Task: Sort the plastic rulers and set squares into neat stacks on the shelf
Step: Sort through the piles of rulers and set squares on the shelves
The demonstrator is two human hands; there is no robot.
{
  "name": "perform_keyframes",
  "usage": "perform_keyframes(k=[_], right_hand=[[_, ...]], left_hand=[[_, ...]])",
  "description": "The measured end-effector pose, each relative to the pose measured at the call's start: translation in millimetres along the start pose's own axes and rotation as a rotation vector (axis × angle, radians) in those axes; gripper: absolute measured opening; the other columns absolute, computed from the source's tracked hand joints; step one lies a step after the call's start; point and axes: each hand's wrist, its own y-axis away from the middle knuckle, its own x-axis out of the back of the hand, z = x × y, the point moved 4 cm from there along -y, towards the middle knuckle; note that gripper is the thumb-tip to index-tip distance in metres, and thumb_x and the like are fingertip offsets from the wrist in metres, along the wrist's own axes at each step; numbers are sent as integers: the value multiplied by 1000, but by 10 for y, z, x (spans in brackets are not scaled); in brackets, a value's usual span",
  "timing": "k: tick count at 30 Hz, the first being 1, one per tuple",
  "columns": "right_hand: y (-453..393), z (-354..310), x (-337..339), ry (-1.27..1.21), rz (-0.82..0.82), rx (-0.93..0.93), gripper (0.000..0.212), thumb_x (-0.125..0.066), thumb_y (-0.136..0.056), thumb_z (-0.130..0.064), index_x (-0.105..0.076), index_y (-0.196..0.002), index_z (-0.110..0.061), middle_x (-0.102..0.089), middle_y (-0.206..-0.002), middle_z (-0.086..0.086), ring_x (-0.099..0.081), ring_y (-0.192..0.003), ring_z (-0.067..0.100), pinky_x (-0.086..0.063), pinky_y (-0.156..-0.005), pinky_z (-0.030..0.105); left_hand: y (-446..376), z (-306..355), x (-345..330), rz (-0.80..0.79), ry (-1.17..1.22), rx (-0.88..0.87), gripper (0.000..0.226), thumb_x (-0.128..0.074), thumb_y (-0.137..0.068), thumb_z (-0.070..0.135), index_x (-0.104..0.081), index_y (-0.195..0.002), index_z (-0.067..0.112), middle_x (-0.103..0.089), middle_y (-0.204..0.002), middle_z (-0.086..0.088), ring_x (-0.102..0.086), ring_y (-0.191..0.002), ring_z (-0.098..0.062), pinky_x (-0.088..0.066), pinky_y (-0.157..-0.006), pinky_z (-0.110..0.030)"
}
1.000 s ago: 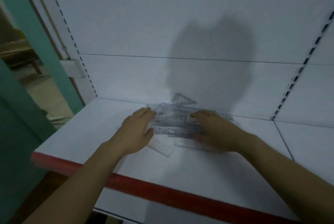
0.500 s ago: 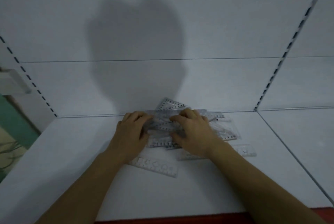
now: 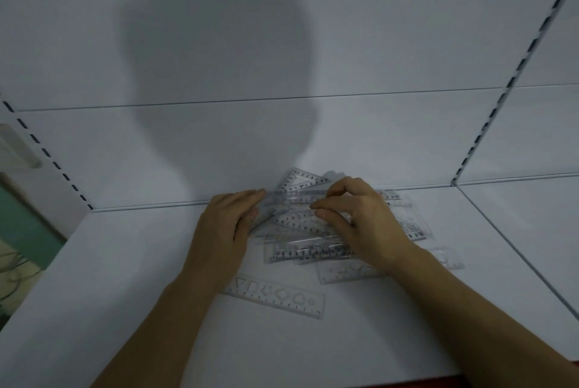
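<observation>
I see both hands on the clear ruler pile (image 3: pixel 308 231): left hand (image 3: pixel 224 227) cupping its edge, right hand (image 3: pixel 363 218) pinching a ruler.

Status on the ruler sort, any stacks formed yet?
Done: nothing; no neat stack shows on the shelf. In hand: both hands work the jumbled pile at the back; the left hand steadies its left edge, and the right hand pinches a clear piece on top. Left: the whole pile, plus the stencil ruler lying apart in front.
</observation>
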Motion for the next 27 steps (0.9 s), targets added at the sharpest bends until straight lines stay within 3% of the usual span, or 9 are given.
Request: perform_keyframes(k=[3, 6, 8, 10, 14, 19, 23, 25, 27], right_hand=[[1, 30, 17, -39, 61, -27, 11, -78, -87, -19, -81, -97, -17, -65, -92, -3, -60, -87, 13, -48, -78, 21], [9, 66, 23, -87, 63, -87, 8, -79, -85, -13, -79, -93, -16, -66, -92, -5, -61, -86, 8, -49, -79, 19], [17, 73, 24, -103, 55, -114, 5, -73, -90, -11, -74, -93, -15, -65, -93, -6, -60, -87, 6, -46, -81, 15], [18, 81, 45, -115, 85, -156, 5, -67, -94, -10, -68, -95, -15, -65, -93, -6, -59, -87, 5, -43, -80, 13], [-2, 110, 180, -197, 220, -284, 6, -62, -98, -11, -63, -96, -17, -66, -86, -10, -59, -81, -1, -41, -69, 7], [-19, 82, 471, -216, 261, -393, 5, -65, -97, -23, -62, -95, -21, -68, -72, -7, -61, -62, 5, -42, -56, 9], [160, 236, 847, -326, 270, -505, 6, -59, -101, -19, -61, -96, -19, -70, -72, -2, -56, -48, 3, -39, -48, 12], [355, 418, 1063, -400, 231, -594, 11, -51, -103, -13, -61, -99, -17, -72, -75, 1, -51, -43, 5, -40, -45, 17], [602, 624, 1328, -449, 198, -665, 19, -48, -101, -6, -63, -100, -17, -73, -80, 3, -60, -48, 15, -44, -47, 23]], left_hand=[[4, -47, -13, 27, -5, 11, 31, -62, -90, 10, -74, -116, 22, -71, -114, 8, -64, -104, -11, -40, -96, -11], [11, -108, -105, -55, -13, 27, 33, -72, -87, 7, -74, -115, 24, -71, -115, 11, -65, -105, -11, -44, -95, -18], [11, -108, -151, -87, -1, 18, 27, -62, -95, 26, -71, -121, 23, -69, -120, 10, -63, -111, -11, -43, -98, -20], [10, -84, -185, -108, -11, 0, 37, -47, -101, 38, -67, -129, 23, -67, -127, 8, -60, -117, -13, -42, -102, -25], [-23, -29, -99, 21, -36, -15, 40, -39, -104, 31, -61, -135, 19, -63, -132, 2, -56, -122, -20, -43, -106, -46], [-71, 216, 94, 118, -49, -71, 39, -40, -104, 31, -64, -132, 16, -67, -126, 1, -62, -113, -16, -46, -102, -32], [-93, 596, 50, 55, 76, -4, 49, -31, -104, 53, -58, -137, 29, -73, -112, 7, -69, -96, -4, -53, -88, -20], [-110, 876, -75, 51, 190, 23, 40, -35, -107, 42, -56, -139, 31, -74, -99, 10, -71, -81, -5, -57, -75, -21], [-143, 1213, -298, 27, 359, 94, 35, -37, -107, 30, -55, -137, 33, -74, -85, 6, -69, -64, -14, -57, -61, -26]])
